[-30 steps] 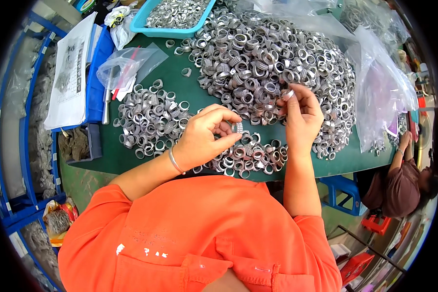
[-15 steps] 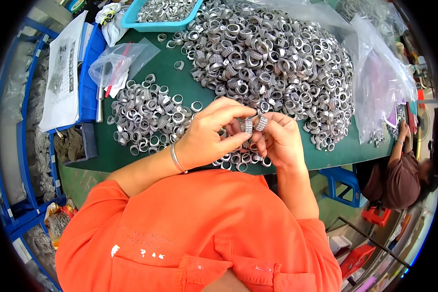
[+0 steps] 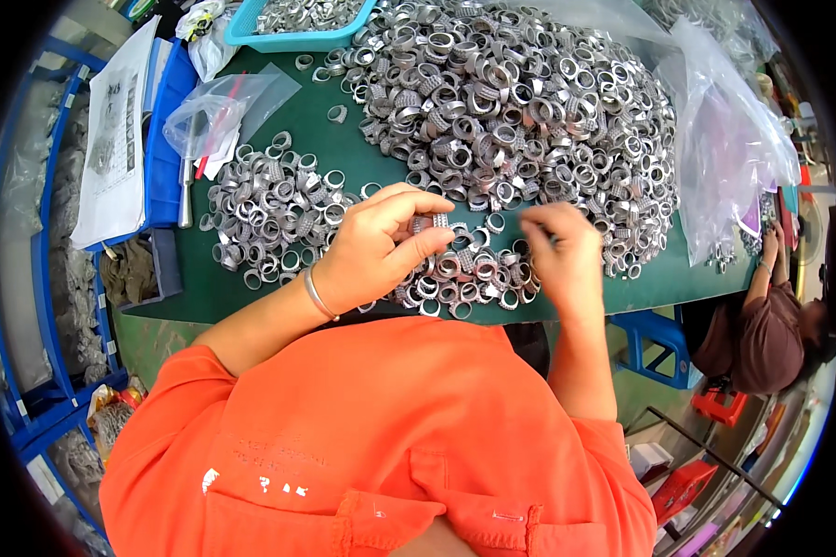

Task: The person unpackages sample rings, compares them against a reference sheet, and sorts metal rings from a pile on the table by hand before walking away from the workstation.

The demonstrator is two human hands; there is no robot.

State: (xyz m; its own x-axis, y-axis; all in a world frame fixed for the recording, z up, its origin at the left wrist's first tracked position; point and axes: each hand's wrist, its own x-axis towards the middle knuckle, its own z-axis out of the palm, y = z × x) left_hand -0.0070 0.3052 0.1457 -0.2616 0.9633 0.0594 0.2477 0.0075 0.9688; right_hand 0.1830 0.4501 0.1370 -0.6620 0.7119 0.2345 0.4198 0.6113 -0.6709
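My left hand [image 3: 376, 243] is closed, with thumb and fingers pinching studded silver-grey rings [image 3: 439, 221], seemingly more than one side by side. To its right, my right hand [image 3: 565, 251] is blurred by motion at the front edge of the big ring pile [image 3: 492, 102]; whether its curled fingers hold anything cannot be made out. Below and between the hands lies a small ring heap [image 3: 464, 278] close to the table's front edge. Another ring heap [image 3: 274, 209] sits left of my left hand.
A light-blue basket [image 3: 297, 42] of small metal pieces stands at the back left. Near it lie a clear bag [image 3: 223, 116], a red stick and a blue tray with papers [image 3: 111, 139]. Plastic bags [image 3: 729, 148] cover the right side. Another person [image 3: 762, 343] sits beyond the blue stool [image 3: 655, 348].
My right hand has moved away from the left, to the right toward the big pile. The ring it pinched is no longer seen there. My left hand has shifted slightly left, keeping its grip.
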